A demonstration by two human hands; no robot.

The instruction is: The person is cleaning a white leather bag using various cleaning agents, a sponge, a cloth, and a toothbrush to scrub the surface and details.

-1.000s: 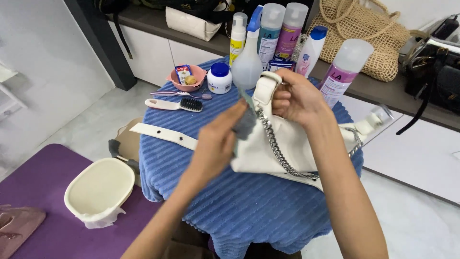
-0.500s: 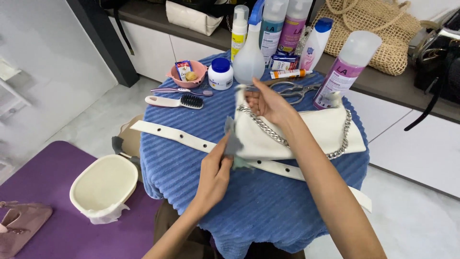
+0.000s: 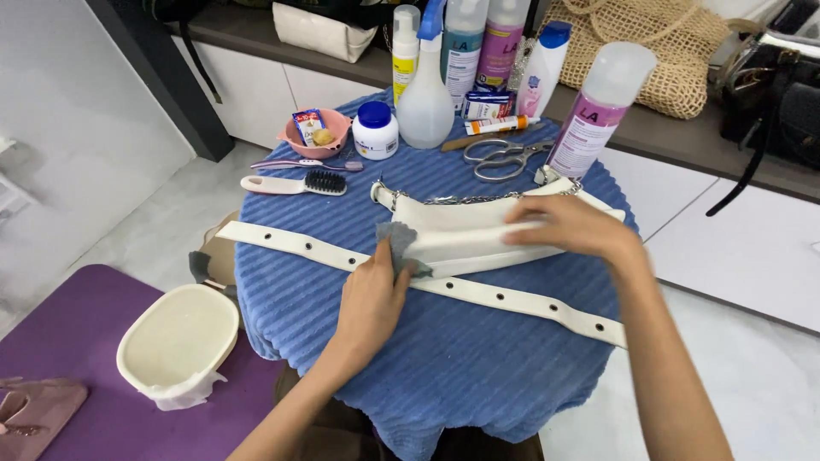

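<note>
A white handbag (image 3: 465, 230) with a silver chain lies flat on a round table covered in a blue ribbed towel (image 3: 444, 358). My left hand (image 3: 371, 294) grips a small grey cloth (image 3: 395, 243) and presses it against the bag's left edge. My right hand (image 3: 568, 226) rests palm down on the bag's right side, fingers spread, holding it in place. A long white strap (image 3: 418, 277) with eyelets runs across the towel under the bag and under my left hand.
Behind the bag stand several spray and lotion bottles (image 3: 424, 94), a white jar (image 3: 375, 131), a pink bowl (image 3: 314, 132), scissors (image 3: 504, 158) and a black-bristled brush (image 3: 295, 183). A cream tub (image 3: 177, 341) sits on a purple mat lower left. A woven bag (image 3: 658, 51) lies on the shelf behind.
The bag, held up off the table a second ago, has been laid flat on the towel. My right hand moved from its top to pressing on it; my left hand brought the cloth to its edge.
</note>
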